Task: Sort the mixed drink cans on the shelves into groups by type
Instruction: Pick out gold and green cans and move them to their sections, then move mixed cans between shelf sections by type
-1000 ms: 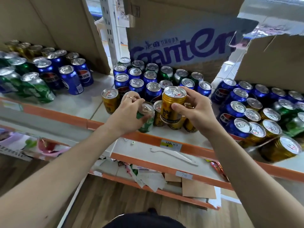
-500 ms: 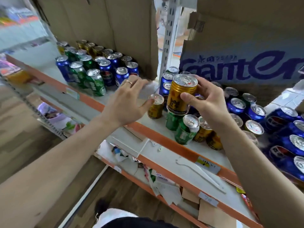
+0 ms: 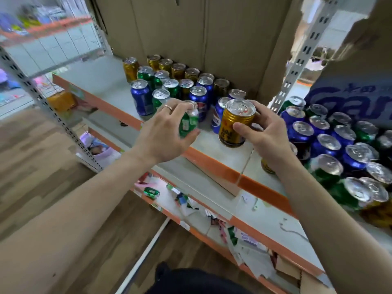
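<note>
1. gold can [image 3: 235,124] is up off the shelf [image 3: 212,162], gripped by the right hand [image 3: 267,132], thumb across its front, fingers curled round the back.
2. green can [image 3: 187,122] sits in the left hand [image 3: 163,132], fingers wrapped over it, a ring [image 3: 168,107] on one finger; it is blurred.
3. behind them, a mixed cluster [image 3: 174,85] of gold, green and blue cans stands against the cardboard box [image 3: 191,35].
4. off right, more blue and green cans [image 3: 331,141] crowd together, past the metal upright [image 3: 297,60].
</note>
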